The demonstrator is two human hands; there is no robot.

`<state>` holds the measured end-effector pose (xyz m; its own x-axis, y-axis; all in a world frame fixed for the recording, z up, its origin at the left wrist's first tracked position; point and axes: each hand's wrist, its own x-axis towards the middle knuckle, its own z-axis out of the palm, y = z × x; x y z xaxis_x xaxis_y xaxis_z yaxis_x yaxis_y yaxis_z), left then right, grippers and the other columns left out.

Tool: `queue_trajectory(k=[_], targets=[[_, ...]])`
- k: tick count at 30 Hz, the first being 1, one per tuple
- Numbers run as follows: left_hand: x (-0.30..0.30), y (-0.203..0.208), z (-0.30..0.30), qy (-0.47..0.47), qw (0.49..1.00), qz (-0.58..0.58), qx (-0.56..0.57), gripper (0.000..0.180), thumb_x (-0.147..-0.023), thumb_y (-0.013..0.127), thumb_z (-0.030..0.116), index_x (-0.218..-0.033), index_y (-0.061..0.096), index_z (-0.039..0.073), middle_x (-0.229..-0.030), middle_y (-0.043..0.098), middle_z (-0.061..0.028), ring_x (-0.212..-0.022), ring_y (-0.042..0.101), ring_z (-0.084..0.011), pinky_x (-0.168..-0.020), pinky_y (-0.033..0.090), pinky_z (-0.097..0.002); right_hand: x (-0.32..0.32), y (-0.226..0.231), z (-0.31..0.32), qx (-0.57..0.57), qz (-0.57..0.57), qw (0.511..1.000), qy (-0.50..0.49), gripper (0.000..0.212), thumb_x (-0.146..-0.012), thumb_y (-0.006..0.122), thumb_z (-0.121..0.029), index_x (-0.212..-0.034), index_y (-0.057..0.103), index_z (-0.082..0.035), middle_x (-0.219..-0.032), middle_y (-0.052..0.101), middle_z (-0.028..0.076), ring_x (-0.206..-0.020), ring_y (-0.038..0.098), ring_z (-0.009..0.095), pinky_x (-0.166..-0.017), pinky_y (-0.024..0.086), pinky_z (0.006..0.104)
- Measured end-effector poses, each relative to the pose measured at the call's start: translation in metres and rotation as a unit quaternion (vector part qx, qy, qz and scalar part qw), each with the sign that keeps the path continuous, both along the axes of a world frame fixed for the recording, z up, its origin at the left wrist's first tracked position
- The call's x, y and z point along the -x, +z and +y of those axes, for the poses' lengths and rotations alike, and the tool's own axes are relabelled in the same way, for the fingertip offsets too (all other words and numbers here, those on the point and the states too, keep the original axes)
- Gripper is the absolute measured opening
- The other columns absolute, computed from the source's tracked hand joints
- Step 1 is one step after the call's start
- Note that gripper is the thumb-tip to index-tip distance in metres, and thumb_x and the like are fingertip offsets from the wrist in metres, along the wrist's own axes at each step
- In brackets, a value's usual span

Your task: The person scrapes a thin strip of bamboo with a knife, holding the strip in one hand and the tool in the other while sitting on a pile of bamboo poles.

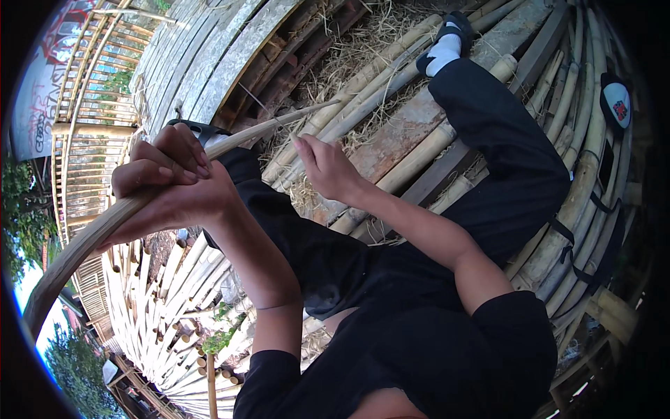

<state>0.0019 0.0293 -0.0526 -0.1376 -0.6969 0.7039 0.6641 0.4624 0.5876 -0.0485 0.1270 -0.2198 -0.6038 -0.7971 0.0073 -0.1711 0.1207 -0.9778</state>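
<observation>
Weathered planks point(199, 52) are laid side by side near strewn dry straw point(370, 59), while cut bamboo poles point(157, 342) are heaped near a slatted bamboo fence point(94, 130) and a graffiti-marked wall point(33, 115).

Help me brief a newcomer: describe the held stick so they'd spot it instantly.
Start from the bamboo poles beneath the hands; find the closed left hand. The stick runs through that grip. Unlike the poles, it is held up, narrowing to a tip near the right hand.

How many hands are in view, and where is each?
2: the left hand grips the wooden stick, left of centre; the right hand, fingers curled, is below its tapered end in the picture.
</observation>
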Motion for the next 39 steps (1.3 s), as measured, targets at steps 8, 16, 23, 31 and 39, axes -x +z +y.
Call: queue_trajectory(k=[8, 16, 23, 31, 39], targets=[[-0.007, -0.006, -0.014, -0.133, 0.988, 0.000, 0.078, 0.077, -0.077, 0.016, 0.080, -0.057, 0.037, 0.009, -0.041, 0.022, 0.0013, -0.031, 0.017, -0.0059, -0.031, 0.016, -0.0200, 0.024, -0.042, -0.001, -0.076, 0.045, 0.995, -0.039, 0.043, -0.096, 0.037, -0.033, -0.078, 0.054, 0.001, -0.062, 0.056, 0.024, -0.068, 0.057, 0.043, -0.058, 0.041, 0.0509], [-0.001, -0.001, -0.001, -0.048, 0.996, -0.058, 0.051, 0.054, -0.096, 0.021, 0.051, -0.057, 0.028, 0.015, -0.043, 0.018, 0.0033, -0.032, 0.012, -0.0059, -0.032, 0.014, -0.0193, 0.025, -0.066, 0.004, -0.112, 0.023, 0.992, -0.050, 0.046, -0.096, 0.034, -0.035, -0.084, 0.056, 0.004, -0.070, 0.057, 0.026, -0.073, 0.056, 0.046, -0.065, 0.044, 0.0485], [0.002, 0.000, 0.002, 0.055, 0.997, -0.055, 0.021, 0.051, -0.097, 0.023, 0.049, -0.057, 0.025, 0.016, -0.045, 0.018, 0.0034, -0.033, 0.011, -0.0056, -0.032, 0.013, -0.0191, -0.003, -0.040, 0.004, 0.010, -0.016, 1.000, 0.010, 0.040, -0.096, 0.035, -0.031, -0.090, 0.055, 0.003, -0.067, 0.056, 0.025, -0.071, 0.057, 0.044, -0.063, 0.043, 0.0489], [-0.007, -0.002, -0.016, 0.023, 0.999, -0.037, 0.020, 0.051, -0.096, 0.022, 0.050, -0.060, 0.028, 0.015, -0.045, 0.018, 0.0030, -0.033, 0.013, -0.0056, -0.031, 0.014, -0.0187, -0.010, -0.008, 0.005, 0.007, 0.042, 0.999, -0.014, 0.035, -0.095, 0.041, -0.028, -0.082, 0.053, 0.002, -0.060, 0.052, 0.023, -0.060, 0.056, 0.040, -0.053, 0.040, 0.0455], [-0.005, -0.005, -0.008, -0.041, 0.995, -0.055, 0.065, 0.052, -0.095, 0.022, 0.053, -0.060, 0.030, 0.015, -0.042, 0.019, 0.0026, -0.031, 0.014, -0.0060, -0.030, 0.016, -0.0194, 0.014, -0.055, 0.002, -0.074, 0.045, 0.994, -0.063, 0.047, -0.096, 0.035, -0.037, -0.080, 0.055, 0.002, -0.064, 0.057, 0.025, -0.068, 0.057, 0.044, -0.060, 0.044, 0.0508]])
